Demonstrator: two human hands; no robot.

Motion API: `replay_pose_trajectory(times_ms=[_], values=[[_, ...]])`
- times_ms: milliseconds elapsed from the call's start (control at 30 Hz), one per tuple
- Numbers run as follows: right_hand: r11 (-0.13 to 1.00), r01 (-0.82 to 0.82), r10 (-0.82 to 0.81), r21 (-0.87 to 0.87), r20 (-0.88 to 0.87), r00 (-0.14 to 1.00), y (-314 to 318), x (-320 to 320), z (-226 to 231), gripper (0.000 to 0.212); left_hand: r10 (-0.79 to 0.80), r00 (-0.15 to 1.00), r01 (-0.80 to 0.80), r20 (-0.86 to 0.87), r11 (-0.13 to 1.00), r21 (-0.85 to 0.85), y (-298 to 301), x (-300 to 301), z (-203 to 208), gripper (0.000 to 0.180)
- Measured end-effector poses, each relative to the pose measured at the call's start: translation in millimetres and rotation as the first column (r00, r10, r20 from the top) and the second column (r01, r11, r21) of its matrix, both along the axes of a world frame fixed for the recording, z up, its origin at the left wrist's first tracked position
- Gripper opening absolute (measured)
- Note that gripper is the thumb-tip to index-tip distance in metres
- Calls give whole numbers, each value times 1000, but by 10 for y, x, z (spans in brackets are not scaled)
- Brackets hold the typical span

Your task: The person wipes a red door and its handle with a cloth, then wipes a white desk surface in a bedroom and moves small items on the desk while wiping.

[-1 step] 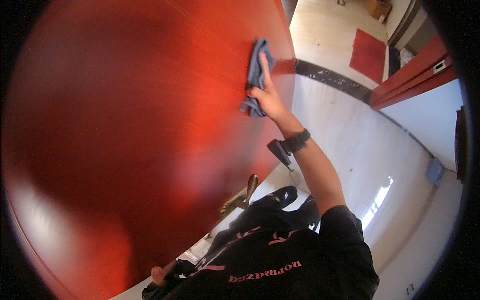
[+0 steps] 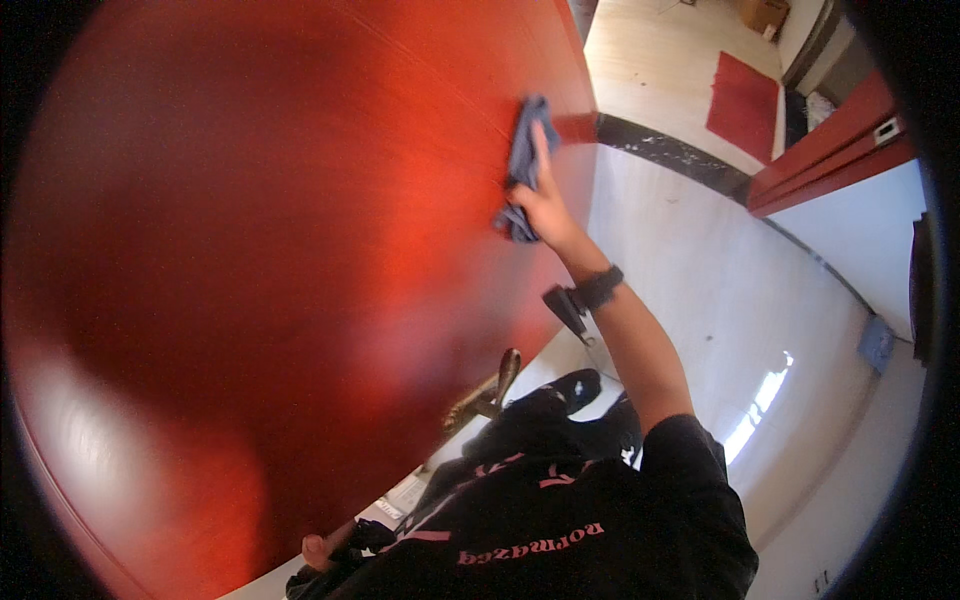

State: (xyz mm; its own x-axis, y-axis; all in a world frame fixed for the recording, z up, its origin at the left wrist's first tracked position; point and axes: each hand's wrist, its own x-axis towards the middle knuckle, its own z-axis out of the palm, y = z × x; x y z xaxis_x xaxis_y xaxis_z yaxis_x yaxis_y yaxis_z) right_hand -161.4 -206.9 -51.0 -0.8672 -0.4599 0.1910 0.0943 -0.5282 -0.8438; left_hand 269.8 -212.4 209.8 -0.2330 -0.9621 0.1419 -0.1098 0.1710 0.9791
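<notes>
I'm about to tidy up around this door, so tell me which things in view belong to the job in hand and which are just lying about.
In the job:
Blue-grey cloth, held in the right hand
Red door, with the cloth against it

Just lying about:
Red floor mat
Cardboard box
Blue item at the far right, too unclear to name

Your black shirt [image 2: 640, 510], near, carries pink lettering [image 2: 531, 547]. From where you look, it stands upside down.
</notes>
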Motion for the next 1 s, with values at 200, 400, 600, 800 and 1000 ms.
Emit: replay_pose_trajectory(times_ms=[200,400,600,800,1000], values=[[998,-61,28,18,734,679,269,1218,-1462,83,338,924,-332,-181,941,61,44,-744,76,82],[998,-58,-7,37,892,452,267,2125,-2073,84,-71,997,72,14,994,-86,-193,-495,22,91],[971,-152,238,-185,674,699,57,845,-289,91,-482,873,453,-72,857,-248,-467,-355,-206,76],[986,164,-82,12,-828,555,216,287,2771,97,-524,851,503,14,807,-309,-399,-561,-403,70],[979,7,-197,-205,-949,-248,305,1567,4073,97,-405,911,309,-78,795,-522,-729,-563,-1199,66]])
